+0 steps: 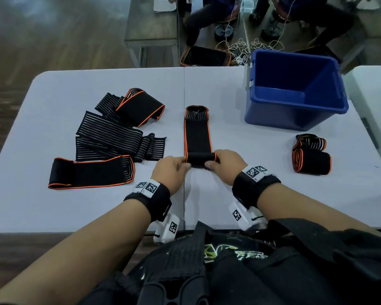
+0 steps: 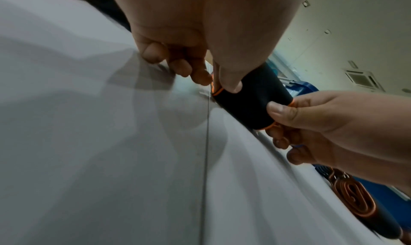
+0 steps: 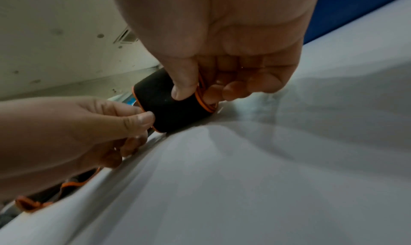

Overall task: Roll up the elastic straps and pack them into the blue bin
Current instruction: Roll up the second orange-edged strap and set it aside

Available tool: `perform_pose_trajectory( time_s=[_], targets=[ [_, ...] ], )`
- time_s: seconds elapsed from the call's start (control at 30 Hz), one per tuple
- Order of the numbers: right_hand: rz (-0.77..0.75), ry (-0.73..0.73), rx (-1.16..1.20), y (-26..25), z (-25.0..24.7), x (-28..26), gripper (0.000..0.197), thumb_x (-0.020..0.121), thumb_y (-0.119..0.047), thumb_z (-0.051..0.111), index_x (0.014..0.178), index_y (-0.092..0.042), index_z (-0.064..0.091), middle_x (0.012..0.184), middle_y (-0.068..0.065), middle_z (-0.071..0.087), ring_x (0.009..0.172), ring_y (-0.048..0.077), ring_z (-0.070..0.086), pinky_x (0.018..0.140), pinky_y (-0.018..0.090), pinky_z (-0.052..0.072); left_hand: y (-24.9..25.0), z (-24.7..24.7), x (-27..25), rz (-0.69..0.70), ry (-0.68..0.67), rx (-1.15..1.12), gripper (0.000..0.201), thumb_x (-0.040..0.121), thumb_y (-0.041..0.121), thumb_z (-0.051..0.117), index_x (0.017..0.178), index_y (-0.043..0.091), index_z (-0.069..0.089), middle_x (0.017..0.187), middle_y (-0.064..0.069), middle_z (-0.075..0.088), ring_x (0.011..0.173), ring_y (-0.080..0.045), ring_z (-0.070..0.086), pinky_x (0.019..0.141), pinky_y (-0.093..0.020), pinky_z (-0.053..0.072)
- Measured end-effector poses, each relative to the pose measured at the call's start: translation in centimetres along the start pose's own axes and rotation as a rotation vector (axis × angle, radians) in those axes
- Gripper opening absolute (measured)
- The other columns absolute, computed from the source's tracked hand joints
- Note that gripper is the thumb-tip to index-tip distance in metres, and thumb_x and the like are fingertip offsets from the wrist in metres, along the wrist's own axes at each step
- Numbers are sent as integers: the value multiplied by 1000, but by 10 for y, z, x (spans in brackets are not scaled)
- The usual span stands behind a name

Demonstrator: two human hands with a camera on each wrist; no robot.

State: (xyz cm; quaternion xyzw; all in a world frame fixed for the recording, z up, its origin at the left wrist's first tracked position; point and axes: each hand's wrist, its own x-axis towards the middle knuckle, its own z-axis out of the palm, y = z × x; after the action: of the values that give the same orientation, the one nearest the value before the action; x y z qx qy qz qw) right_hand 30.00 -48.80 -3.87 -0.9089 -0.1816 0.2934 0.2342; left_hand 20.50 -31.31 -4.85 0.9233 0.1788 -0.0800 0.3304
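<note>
A black elastic strap (image 1: 197,130) with orange edging lies flat on the table, running away from me. Its near end is wound into a short roll (image 1: 200,160) (image 2: 252,100) (image 3: 171,105). My left hand (image 1: 174,170) (image 2: 200,43) pinches the roll's left end, thumb on top. At the roll's right end, my right hand (image 1: 223,165) (image 3: 233,58) pinches it the same way. The blue bin (image 1: 295,89) stands empty at the back right. Two rolled straps (image 1: 310,154) lie in front of the bin.
Several unrolled straps (image 1: 110,137) are heaped on the left half of the white table (image 1: 240,199). Beyond the far edge stand a black crate (image 1: 205,56), cables and seated people. A second white table (image 1: 374,89) adjoins on the right.
</note>
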Motion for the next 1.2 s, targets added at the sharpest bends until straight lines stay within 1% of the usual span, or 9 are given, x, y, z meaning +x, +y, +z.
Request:
perform_pose_trajectory(
  time_s=[0.07,0.2,0.5,0.57,0.7,0.83,1.0,1.07,1.2],
  targets=[
    [29,-14,48,-2,-2,2,32,99,-37,56,92,-8,68,89,11,69,83,28,63,69,32,43,2,-2,1,-39,-6,-57,33,100,35,54,80,12,66,61,-3,58,72,-26,61,60,-30,41],
    [96,-46,82,-5,-3,5,44,101,-39,52,66,-13,58,77,11,65,72,28,59,67,31,40,6,-5,5,-94,-11,-60,40,100,39,54,87,6,73,81,-12,71,82,-26,64,76,-36,51],
    [212,-63,-8,-14,-7,10,49,100,-42,53,62,-11,49,61,5,49,60,23,49,61,31,36,14,-7,5,-165,-99,-14,43,101,35,53,79,1,69,74,-13,66,75,-28,61,67,-32,44],
    [186,-16,-28,-13,-6,10,42,98,-42,57,70,-12,48,65,4,50,59,20,48,57,31,35,14,-7,8,-172,-131,5,44,101,35,52,75,3,66,73,-12,65,76,-28,61,69,-34,46],
    [97,63,62,-16,-6,5,31,96,-31,62,114,-15,44,95,10,62,86,28,61,72,35,45,14,-9,11,-187,-149,49,45,100,38,54,62,12,55,62,-5,55,68,-25,56,61,-30,38],
    [37,51,-1,-16,-6,3,36,99,-31,56,130,-13,49,115,14,62,104,32,60,82,34,45,12,-12,12,-151,-33,43,22,89,38,68,89,18,60,80,1,64,81,-20,60,70,-33,46],
    [-25,-4,-51,-5,-2,2,65,88,-48,65,143,-18,45,127,5,60,116,26,58,93,35,47,5,-8,15,31,-24,181,35,95,34,61,129,28,57,113,-6,58,110,-30,52,95,-47,47],
    [-55,-34,-111,0,-3,2,77,78,-48,73,144,-23,43,124,3,59,114,24,58,92,35,49,-1,-5,13,87,-40,237,36,102,27,50,137,26,54,115,-8,59,111,-32,52,94,-48,47],
    [-74,-36,-184,6,-5,8,74,84,-33,72,150,-25,39,123,7,56,114,27,56,93,35,46,-12,-4,12,109,-83,220,46,99,25,52,143,32,46,109,-6,57,105,-30,51,93,-47,48]
  ],
)
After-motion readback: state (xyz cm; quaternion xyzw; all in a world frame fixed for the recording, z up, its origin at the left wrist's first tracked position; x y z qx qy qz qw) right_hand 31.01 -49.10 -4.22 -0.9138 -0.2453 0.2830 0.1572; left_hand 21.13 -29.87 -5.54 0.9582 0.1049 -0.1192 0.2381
